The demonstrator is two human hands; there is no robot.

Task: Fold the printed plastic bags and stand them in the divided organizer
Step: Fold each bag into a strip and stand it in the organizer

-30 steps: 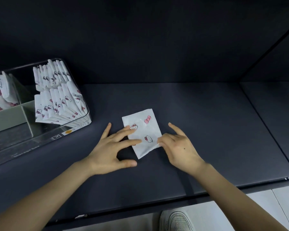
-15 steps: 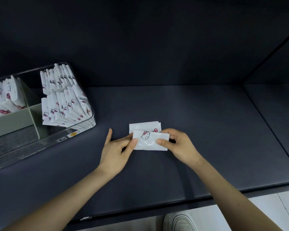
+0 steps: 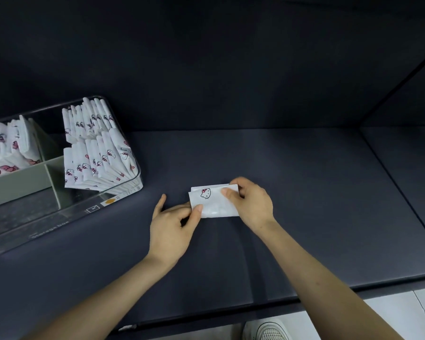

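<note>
A white plastic bag printed with a cartoon cat face lies folded into a small rectangle on the dark table. My left hand pinches its lower left corner between thumb and fingers. My right hand grips its right end, thumb on top. To the far left stands the clear divided organizer, with several folded printed bags standing in its right compartment and more folded bags in a back left compartment.
The organizer's front left compartment shows grey dividers and no bags. A dark wall rises behind the table. The table's front edge runs along the bottom, with a white shoe on the pale floor below.
The bag lay open flat a second ago; both hands folded its near half up over the far half. It is now a compact rectangle, and my hands hold both its ends.
</note>
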